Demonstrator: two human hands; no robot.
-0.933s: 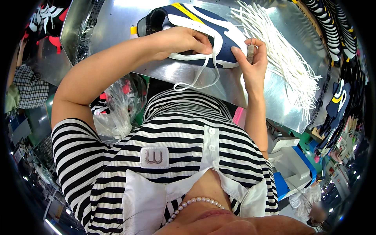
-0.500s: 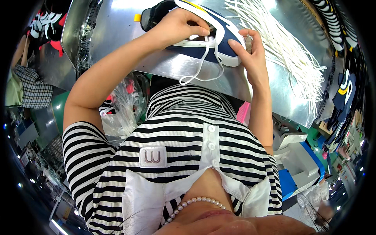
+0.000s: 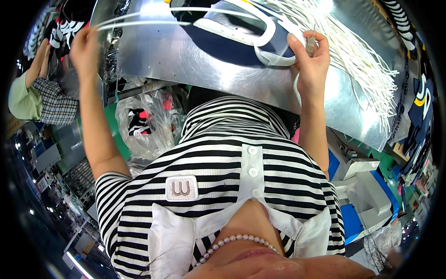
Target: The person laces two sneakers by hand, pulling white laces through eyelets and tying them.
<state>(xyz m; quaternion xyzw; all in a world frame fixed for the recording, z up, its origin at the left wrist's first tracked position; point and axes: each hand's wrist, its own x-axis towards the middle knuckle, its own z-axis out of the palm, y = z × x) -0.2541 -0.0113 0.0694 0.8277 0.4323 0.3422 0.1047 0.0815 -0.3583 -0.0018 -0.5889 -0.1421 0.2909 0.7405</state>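
The left hand (image 3: 85,51), blurred, has its fingers curled closed, with two strands of a flat white shoelace (image 3: 139,24) running taut from them; their exact grip on it is too smeared to tell. The right hand (image 3: 311,60) is half curled, its fingers bent around a small tan-wrapped tool with a thin metal tip (image 3: 310,44), while the thumb, a little apart, lies at the toe of a navy shoe upper with white overlays (image 3: 232,46).

That upper lies just left of the right fingers and well to the right of the left ones, and the strands reach over to its opening. Right beside and beyond the right fingers spreads a loose bundle of white laces (image 3: 357,65). Under the upper and the bundle is a shiny metal tabletop (image 3: 204,72).

Farther off, below and to the right of the left fingers, sits a clear plastic bag (image 3: 158,128) with black, white and red pieces. Left of those fingers is another person in a pale green garment (image 3: 24,100). Well right of the right fingers are dark pieces with white and yellow bands (image 3: 423,100).
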